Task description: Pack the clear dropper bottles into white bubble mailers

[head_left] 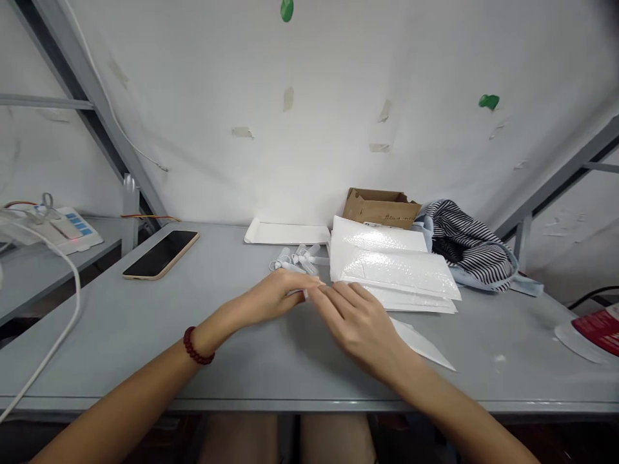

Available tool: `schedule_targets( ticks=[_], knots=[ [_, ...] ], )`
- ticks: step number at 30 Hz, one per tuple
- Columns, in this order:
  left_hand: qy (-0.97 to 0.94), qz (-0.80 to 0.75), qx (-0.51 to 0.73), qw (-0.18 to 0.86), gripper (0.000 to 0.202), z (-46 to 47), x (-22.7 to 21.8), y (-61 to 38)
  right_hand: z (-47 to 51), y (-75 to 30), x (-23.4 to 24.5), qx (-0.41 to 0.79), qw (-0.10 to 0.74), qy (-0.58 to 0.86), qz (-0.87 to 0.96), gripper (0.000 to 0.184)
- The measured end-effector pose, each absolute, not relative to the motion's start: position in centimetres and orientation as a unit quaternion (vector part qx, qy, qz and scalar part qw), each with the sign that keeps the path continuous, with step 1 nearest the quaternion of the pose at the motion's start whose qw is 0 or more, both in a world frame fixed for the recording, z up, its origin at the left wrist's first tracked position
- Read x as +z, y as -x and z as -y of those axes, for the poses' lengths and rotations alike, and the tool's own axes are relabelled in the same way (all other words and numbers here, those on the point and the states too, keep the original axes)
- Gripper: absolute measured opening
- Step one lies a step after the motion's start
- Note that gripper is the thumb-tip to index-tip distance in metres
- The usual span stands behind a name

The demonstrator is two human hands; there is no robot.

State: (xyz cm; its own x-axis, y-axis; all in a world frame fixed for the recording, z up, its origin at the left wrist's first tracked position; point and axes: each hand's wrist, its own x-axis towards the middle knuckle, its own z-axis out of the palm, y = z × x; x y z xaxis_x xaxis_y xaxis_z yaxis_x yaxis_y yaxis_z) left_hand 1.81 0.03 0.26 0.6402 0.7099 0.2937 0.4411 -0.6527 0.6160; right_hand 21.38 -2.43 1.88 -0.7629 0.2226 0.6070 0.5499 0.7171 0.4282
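Note:
My left hand (271, 298), with a dark red bead bracelet on the wrist, meets my right hand (355, 320) above the middle of the grey table (232, 367). Fingertips of both hands are pressed together. A small white bit shows by the left thumb, but the fingers hide most of whatever they pinch. Just beyond them lie several small clear plastic tube-like pieces (289, 263) with loops. A pile of white bubble mailers (401, 269) is behind my right hand. Another flat white envelope (422, 345) lies partly hidden behind my right wrist.
A phone (162, 255) lies at the left. Against the wall are a shallow white tray (290, 234), a brown cardboard box (380, 209) and striped cloth (469, 248). A white cable (72, 303) hangs over the left edge; a red-and-white object (597, 332) is far right.

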Motion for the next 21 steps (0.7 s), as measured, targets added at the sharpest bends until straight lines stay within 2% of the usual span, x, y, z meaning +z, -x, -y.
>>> schedule_targets(
  ticks=[2,4,7,10,12,16,21],
  knots=[
    [-0.842,-0.352,0.327,0.248,0.030,-0.1,0.8,-2.5,2.9,-21.9,2.5,-0.324,0.320,0.222,0.862,0.027],
    [-0.805,-0.386,0.365,0.265,0.032,-0.7,1.6,-3.0,3.5,-22.3,2.6,-0.340,0.408,0.210,0.821,0.025],
    [-0.733,-0.427,0.395,0.352,0.036,-3.1,3.3,-4.2,4.4,-22.5,2.2,-0.328,0.516,0.142,0.779,0.013],
    [-0.657,-0.425,0.403,0.476,0.029,-6.7,4.8,-6.4,4.3,-22.3,1.4,-0.318,0.504,0.058,0.801,0.012],
    [-0.609,-0.466,0.384,0.514,0.021,-9.2,5.3,-8.2,3.7,-22.0,0.9,-0.304,0.502,0.044,0.809,0.015],
    [-0.585,-0.537,0.377,0.477,0.009,-12.8,5.2,-10.7,2.1,-21.8,0.1,-0.270,0.466,0.077,0.839,0.016],
    [-0.597,-0.619,0.353,0.368,0.023,-14.0,5.0,-11.1,1.6,-21.7,-0.5,-0.236,0.442,0.094,0.860,0.014]
  ],
)
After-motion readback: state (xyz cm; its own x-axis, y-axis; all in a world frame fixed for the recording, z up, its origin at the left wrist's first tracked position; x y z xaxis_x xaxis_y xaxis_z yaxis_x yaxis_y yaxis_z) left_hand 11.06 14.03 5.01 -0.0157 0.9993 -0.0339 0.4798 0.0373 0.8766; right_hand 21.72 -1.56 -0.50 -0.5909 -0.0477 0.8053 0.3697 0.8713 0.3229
